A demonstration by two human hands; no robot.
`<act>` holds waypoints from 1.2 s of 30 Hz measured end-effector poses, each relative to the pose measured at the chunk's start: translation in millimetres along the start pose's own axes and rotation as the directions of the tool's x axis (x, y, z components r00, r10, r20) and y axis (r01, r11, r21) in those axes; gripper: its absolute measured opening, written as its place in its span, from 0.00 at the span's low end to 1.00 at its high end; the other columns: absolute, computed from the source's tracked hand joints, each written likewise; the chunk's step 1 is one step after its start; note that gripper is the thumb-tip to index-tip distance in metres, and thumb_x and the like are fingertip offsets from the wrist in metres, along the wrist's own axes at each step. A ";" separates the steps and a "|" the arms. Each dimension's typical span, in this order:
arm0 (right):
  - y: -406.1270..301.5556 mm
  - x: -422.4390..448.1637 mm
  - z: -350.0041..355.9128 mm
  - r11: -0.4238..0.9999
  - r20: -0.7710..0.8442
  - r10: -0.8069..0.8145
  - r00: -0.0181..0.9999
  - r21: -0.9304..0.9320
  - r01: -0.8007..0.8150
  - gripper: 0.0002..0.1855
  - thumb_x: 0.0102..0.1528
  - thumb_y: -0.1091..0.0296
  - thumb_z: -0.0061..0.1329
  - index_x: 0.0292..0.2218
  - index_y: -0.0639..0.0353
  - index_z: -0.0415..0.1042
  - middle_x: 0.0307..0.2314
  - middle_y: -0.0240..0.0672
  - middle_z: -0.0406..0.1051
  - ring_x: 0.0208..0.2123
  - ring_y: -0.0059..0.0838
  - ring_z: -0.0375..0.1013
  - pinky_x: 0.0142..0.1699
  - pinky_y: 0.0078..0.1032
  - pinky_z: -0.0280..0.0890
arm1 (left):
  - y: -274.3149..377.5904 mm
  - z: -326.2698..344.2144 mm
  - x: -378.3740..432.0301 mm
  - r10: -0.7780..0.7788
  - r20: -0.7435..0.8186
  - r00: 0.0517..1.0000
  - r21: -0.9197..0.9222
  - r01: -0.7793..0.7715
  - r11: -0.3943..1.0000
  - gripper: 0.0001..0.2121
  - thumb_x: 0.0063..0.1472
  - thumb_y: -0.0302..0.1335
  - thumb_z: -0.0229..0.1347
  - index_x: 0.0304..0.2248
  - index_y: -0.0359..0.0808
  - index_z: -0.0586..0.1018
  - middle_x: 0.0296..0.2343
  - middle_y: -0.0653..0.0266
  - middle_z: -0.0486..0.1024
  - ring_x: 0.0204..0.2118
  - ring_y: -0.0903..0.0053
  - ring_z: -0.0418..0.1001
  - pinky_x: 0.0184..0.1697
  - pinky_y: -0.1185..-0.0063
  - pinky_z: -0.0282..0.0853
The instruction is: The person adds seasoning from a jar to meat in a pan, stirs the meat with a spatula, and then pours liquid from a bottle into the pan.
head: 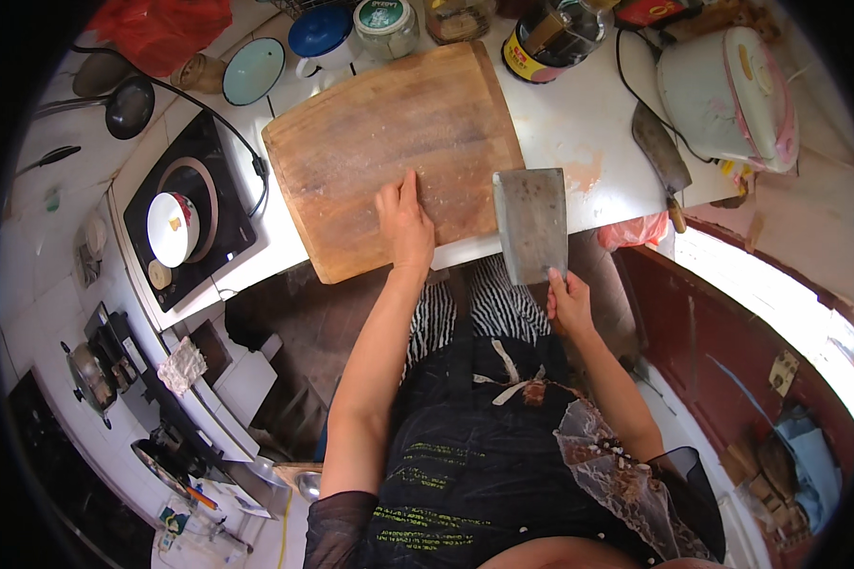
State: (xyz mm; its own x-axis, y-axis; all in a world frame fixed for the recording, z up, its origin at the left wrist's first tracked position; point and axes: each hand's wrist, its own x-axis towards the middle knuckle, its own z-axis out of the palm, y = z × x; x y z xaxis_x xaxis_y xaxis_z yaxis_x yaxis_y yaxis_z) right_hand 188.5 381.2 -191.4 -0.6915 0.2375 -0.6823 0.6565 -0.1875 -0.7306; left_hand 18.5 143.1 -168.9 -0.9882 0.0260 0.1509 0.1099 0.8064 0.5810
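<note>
A large wooden cutting board [391, 128] lies on the white counter before me, with small pale bits scattered over it. My left hand [406, 226] rests on the near part of the board, its fingers on the wood. In my right hand [570, 299] is a cleaver [532, 226] with a broad grey blade, held at the board's right near corner and partly over the counter's edge. Whether the blade touches the board, I cannot tell.
An induction cooktop [224, 235] with a white bowl [173, 229] stands left. Behind the board are a blue-lidded enamel mug [320, 35], a glass jar [386, 32] and a dark bottle [551, 39]. At right lie another cleaver [658, 146] and a rice cooker [712, 92].
</note>
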 end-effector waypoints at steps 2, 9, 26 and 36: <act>-3.3 3.5 2.2 0.999 0.034 0.002 0.999 -0.036 0.000 0.20 0.59 0.55 0.46 0.21 0.59 0.62 0.11 0.26 0.59 0.09 0.15 0.57 0.14 0.17 0.53 | 0.6 5.4 1.2 0.075 0.010 0.997 0.178 -0.076 0.981 0.21 0.50 0.16 0.49 0.46 0.33 0.72 0.38 0.56 0.67 0.42 0.60 0.64 0.45 0.70 0.62; -29.5 12.2 13.3 0.997 0.083 0.011 0.996 -0.082 -0.005 0.18 0.58 0.56 0.47 0.24 0.60 0.66 0.11 0.24 0.58 0.09 0.12 0.56 0.14 0.15 0.51 | 9.7 10.5 -9.5 0.157 0.056 0.986 0.268 -0.166 0.949 0.21 0.49 0.17 0.49 0.46 0.32 0.73 0.41 0.56 0.67 0.43 0.60 0.64 0.47 0.69 0.62; -32.3 24.1 24.8 0.980 0.167 -0.011 0.986 -0.194 0.044 0.18 0.57 0.56 0.49 0.24 0.61 0.68 0.09 0.23 0.59 0.09 0.13 0.57 0.15 0.16 0.54 | 5.6 4.3 -14.6 0.196 0.121 0.973 0.107 -0.209 0.972 0.22 0.48 0.14 0.48 0.46 0.28 0.72 0.45 0.56 0.67 0.49 0.59 0.62 0.52 0.68 0.59; -20.3 -5.2 10.8 0.999 0.092 0.032 0.995 -0.016 -0.031 0.19 0.58 0.56 0.47 0.22 0.60 0.65 0.09 0.24 0.59 0.10 0.13 0.58 0.15 0.16 0.53 | 12.3 -14.4 -46.9 0.181 0.104 0.978 -0.037 -0.178 0.983 0.27 0.45 0.09 0.45 0.48 0.33 0.70 0.45 0.54 0.67 0.48 0.58 0.64 0.53 0.69 0.61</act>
State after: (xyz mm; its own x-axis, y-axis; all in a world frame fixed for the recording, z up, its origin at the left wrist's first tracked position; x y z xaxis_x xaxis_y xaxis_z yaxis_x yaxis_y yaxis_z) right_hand 175.5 373.5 -173.3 -0.6950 0.1422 -0.7048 0.6823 -0.1792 -0.7088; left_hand 67.7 143.3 -157.4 -0.9576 0.2327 0.1697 0.2879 0.7666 0.5740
